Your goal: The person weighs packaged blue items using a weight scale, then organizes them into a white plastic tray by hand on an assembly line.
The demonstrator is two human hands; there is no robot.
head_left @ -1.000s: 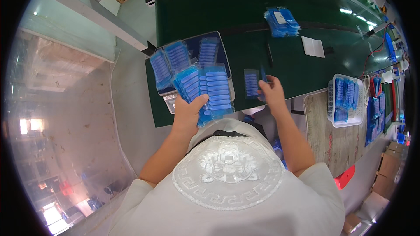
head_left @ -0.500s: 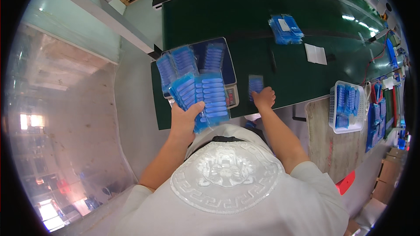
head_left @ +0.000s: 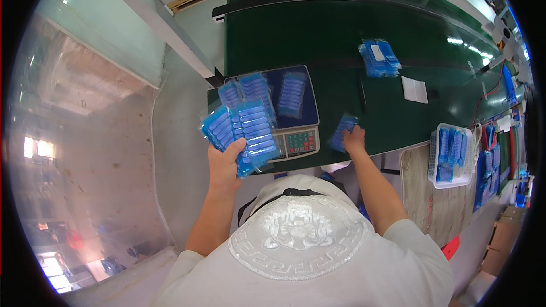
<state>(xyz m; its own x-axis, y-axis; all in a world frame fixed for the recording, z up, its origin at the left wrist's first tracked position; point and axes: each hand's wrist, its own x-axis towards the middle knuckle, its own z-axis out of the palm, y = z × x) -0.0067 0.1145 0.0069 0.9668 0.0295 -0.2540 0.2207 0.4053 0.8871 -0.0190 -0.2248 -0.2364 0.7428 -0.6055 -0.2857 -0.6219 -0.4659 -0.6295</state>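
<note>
My left hand (head_left: 223, 165) is closed around a fanned bunch of clear plastic packets (head_left: 254, 131), each filled with rows of blue, rounded strips. The bunch hangs over the front left part of a weighing scale (head_left: 310, 99) with a dark blue platform and a keypad. Behind it, more such packets lie on the platform, one apart at the right (head_left: 292, 94). To the right of the scale, my right hand (head_left: 355, 139) pinches the edge of a single packet (head_left: 342, 131), which is tilted over the green table; its fingertips are partly hidden.
On the green table (head_left: 284, 28) are a pile of blue packets (head_left: 379, 58), a white folded paper (head_left: 414, 90) and a thin dark stick (head_left: 363, 95). A white basket (head_left: 451, 179) of packets stands on a wooden surface at the right. A metal post (head_left: 165, 28) rises at the left.
My left hand with its bunch has moved left, uncovering the scale's keypad. The packet at my right hand, formerly straight on the table, is now tilted. The whole view has shifted slightly.
</note>
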